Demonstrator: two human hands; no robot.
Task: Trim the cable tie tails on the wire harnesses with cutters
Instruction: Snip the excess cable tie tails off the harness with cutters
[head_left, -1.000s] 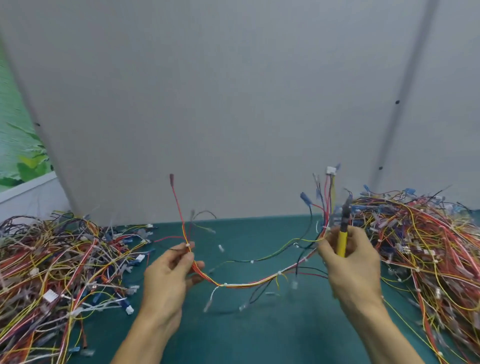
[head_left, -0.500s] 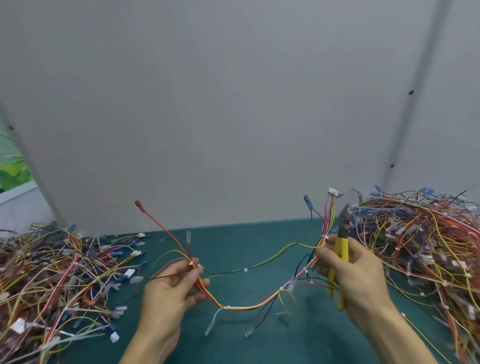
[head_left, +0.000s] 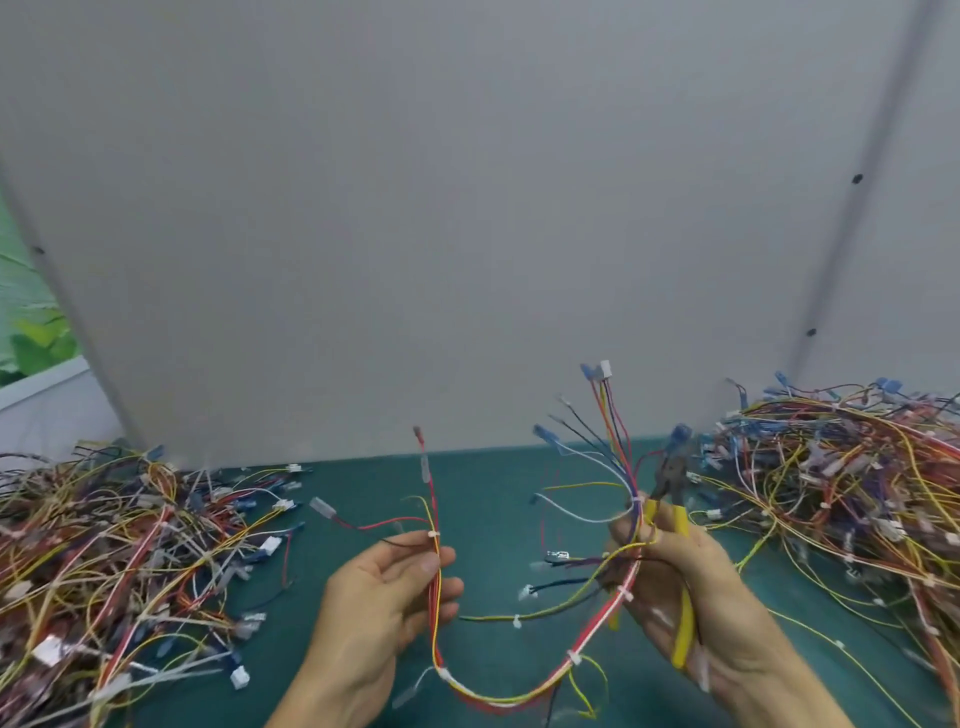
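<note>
On the table (head_left: 493, 483), one heap of harnesses (head_left: 104, 561) lies at nine o'clock and another heap (head_left: 841, 493) at three o'clock. Between them, toward six o'clock, a single harness (head_left: 574, 657) sags in a loop from the left hand (head_left: 384, 597) at seven o'clock to the right hand (head_left: 691, 587) at five o'clock. The cutters (head_left: 672, 493) stick up out of the right hand toward twelve. Behind the table, at twelve o'clock, stands a panel (head_left: 467, 208).

Left grip (head_left: 387, 597) pinching, palm up; right grip (head_left: 696, 597) curled tight.
</note>
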